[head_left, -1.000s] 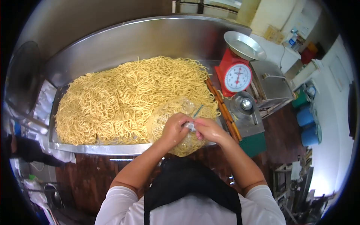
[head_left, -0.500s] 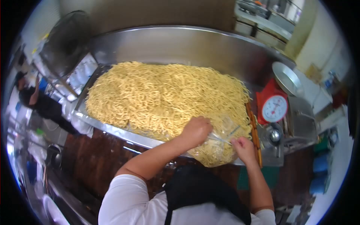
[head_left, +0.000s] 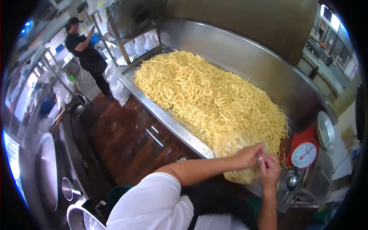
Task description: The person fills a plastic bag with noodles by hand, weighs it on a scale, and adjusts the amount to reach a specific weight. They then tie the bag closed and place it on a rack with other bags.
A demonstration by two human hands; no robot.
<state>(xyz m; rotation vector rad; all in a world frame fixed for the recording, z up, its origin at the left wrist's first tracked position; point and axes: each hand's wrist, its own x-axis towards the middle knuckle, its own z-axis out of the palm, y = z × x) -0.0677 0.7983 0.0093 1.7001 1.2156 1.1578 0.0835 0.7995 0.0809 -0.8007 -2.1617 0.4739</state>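
A clear plastic bag (head_left: 234,144) full of yellow noodles rests at the near right end of a large noodle heap (head_left: 203,90). My left hand (head_left: 248,156) is closed on the gathered neck of the bag. Pressed close beside it, my right hand (head_left: 270,167) pinches the same bunched plastic, a whitish twist showing between the fingers. My fingertips meet over the bag and partly cover its top. The heap lies in a long steel trough (head_left: 165,123) with a tall back wall.
Right of the heap stands a red dial scale (head_left: 304,155), a round metal pan (head_left: 326,132) tilted beside it. A ladle (head_left: 292,180) lies nearer me. At the far left a person (head_left: 89,55) stands holding a phone, near a large fan (head_left: 132,17).
My hands, apart with the bag's neck stretched between them, have come together at the neck. The view has turned left, showing more of the floor and the other person.
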